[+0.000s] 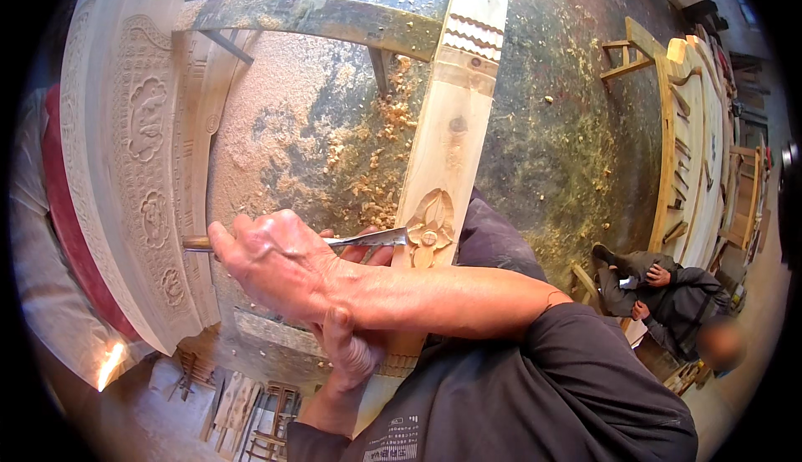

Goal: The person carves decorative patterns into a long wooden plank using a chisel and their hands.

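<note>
A dark workshop floor (576,119), strewn with pale wood shavings (372,161), spreads beneath the work. Nearest, the left hand (351,352) is partly hidden under the right forearm (451,295), so I cannot tell its full grip. The right hand (280,253) is curled around a slim steel chisel (372,238), whose tip meets a long pale wooden board (451,119) at the left edge of its carved flower relief (431,232). Off to the left stands a large pale carved wooden panel (129,178). Farther right, a person in dark clothing (681,295) sits beside a long pale wooden desk (708,144) bearing several tools (681,176).
</note>
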Demonstrator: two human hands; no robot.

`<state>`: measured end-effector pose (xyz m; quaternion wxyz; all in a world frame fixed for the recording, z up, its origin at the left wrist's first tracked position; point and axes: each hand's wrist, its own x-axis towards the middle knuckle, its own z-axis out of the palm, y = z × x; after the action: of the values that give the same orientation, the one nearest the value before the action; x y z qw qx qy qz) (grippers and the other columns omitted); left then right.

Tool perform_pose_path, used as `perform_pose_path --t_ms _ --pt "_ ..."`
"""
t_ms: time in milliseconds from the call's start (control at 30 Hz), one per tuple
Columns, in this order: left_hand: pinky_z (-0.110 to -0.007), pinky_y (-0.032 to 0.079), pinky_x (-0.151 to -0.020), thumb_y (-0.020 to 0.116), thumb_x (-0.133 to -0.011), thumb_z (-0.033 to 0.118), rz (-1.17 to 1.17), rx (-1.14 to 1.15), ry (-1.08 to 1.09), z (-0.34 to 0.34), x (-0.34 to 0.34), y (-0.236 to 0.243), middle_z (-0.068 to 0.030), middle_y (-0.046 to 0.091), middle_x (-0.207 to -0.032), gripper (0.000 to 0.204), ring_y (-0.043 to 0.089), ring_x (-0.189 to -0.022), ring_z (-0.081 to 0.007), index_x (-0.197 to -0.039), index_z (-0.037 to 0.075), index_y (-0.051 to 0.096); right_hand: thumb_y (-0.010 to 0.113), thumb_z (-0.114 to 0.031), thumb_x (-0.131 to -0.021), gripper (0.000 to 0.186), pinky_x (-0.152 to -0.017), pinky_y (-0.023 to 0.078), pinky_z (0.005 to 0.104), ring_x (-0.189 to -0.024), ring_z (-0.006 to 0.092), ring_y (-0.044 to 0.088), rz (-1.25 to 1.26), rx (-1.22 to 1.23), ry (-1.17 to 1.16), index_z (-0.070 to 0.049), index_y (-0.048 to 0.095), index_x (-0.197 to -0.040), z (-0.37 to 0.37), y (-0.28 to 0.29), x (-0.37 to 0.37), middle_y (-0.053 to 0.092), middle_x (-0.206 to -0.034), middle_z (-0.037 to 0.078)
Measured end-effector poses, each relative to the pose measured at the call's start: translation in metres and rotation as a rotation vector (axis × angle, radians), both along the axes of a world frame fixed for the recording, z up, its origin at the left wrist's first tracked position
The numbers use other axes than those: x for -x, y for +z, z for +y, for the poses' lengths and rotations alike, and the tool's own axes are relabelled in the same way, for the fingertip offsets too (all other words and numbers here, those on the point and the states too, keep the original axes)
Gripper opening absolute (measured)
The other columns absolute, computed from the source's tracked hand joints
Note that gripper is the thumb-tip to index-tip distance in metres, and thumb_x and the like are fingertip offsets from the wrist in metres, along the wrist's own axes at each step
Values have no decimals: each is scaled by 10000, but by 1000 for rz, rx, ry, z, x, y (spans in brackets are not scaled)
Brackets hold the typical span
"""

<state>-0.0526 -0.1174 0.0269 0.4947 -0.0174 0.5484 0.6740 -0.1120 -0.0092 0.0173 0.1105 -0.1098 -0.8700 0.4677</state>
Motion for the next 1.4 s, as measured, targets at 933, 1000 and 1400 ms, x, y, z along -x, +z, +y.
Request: perform_pose_path --t_ms 933,1000,1400 --pt "-583 324 -1280 761 -886 686 102 -11 -75 8 4 0 -303 355 -1649 1214 427 -1508 -465 -1713 93 98 704 -41 -844 251 -566 591 495 -729 410 742 39 5 -181 21 631 -1076 1 -18 -3 688 -829 220" --pt "-581 318 -1284 767 -881 690 89 -21 -38 10 2 2 -293 350 -1653 1231 417 -1516 -460 -1715 90 88 704 -40 -846 255 -563 591 495 -728 409 742 77 -29 -175 25 629 -1080 0 -15 -2 685 -824 215" --pt "-613 375 -1248 844 -841 618 24 -94 85 8 -1 -1 -273 320 -1669 1262 455 -1477 -503 -1710 99 90 726 -60 -843 265 -569 600 483 -739 408 747 133 -18 -158 29 615 -1068 -3 -11 4 673 -815 210"
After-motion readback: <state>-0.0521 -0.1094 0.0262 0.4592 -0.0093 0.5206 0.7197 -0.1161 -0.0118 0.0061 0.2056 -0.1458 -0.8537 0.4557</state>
